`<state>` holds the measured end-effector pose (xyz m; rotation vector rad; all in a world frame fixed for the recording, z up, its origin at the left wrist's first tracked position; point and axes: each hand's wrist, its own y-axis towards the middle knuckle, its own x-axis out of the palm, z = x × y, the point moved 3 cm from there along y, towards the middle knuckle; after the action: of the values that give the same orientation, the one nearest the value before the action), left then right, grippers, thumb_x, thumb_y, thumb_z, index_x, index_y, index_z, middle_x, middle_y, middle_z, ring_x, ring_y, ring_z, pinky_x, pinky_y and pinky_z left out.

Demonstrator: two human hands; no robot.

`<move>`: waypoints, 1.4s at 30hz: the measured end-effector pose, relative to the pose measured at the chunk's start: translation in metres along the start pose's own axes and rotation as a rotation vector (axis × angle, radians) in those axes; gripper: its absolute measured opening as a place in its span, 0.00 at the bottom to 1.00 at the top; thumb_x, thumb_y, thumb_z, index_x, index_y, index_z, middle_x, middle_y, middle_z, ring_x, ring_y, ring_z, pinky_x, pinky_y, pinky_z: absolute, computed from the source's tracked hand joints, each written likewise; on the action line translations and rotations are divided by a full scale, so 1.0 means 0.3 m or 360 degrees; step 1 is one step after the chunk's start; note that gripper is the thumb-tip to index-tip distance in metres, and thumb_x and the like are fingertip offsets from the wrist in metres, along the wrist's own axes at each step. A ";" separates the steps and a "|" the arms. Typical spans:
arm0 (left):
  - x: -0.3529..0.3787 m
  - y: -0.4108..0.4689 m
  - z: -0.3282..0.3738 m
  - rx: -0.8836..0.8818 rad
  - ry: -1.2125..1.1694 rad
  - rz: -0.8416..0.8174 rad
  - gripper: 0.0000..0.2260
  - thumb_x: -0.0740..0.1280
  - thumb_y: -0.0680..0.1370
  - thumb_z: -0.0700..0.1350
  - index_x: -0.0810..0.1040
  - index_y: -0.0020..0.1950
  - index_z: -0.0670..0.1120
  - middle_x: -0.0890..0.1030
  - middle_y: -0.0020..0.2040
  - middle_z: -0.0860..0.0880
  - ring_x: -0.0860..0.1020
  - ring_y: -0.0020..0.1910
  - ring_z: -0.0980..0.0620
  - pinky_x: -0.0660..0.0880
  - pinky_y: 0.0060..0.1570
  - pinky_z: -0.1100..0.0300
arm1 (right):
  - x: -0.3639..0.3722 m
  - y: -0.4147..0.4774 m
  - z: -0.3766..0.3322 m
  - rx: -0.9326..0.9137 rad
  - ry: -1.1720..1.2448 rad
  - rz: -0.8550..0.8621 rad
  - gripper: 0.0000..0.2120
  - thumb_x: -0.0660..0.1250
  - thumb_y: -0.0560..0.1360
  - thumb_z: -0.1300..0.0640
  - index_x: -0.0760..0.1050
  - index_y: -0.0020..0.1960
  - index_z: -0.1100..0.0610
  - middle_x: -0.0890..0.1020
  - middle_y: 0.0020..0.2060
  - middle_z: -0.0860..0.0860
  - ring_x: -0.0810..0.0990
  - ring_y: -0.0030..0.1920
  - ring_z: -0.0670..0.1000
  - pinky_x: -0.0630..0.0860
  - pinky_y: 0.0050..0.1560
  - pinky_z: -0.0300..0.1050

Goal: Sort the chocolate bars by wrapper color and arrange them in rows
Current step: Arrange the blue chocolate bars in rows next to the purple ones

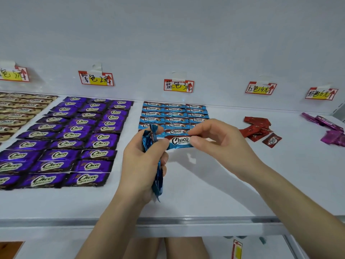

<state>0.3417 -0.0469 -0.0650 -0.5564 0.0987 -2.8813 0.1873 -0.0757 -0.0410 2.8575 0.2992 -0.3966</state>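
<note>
Holding blue chocolate bars above a white shelf (205, 184), seen from the head camera.
The left hand (143, 161) grips a stack of blue bars (157, 176) on edge. The right hand (218, 141) pinches one blue bar (180, 142) face up by its end, and the left thumb touches the other end. Both hands hover just in front of the blue rows (174, 114). Left of those rows lie purple rows (74, 135), then gold rows (16, 111). To their right, well apart, sit a loose red pile (256, 128) and pink bars (330, 131).

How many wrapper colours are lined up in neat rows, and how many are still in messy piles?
Neat rows: 3 (gold bars, purple bars, blue bars)
Messy piles: 2 (red bars, pink bars)
Total: 5 colours
</note>
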 end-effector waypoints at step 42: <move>0.034 0.044 -0.065 -0.0421 -0.0096 0.0074 0.01 0.66 0.77 0.43 0.76 0.47 0.47 0.80 0.36 0.48 0.69 0.23 0.57 0.65 0.19 0.67 | -0.172 0.194 0.195 -0.0249 -0.1466 -0.0320 0.09 0.64 0.76 0.61 0.80 0.50 0.65 0.81 0.46 0.59 0.76 0.48 0.57 0.70 0.50 0.54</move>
<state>0.3275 -0.0615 -0.0808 -0.6764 0.4824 -2.8206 0.1381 -0.1551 -0.0686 2.1912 0.3958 -1.5493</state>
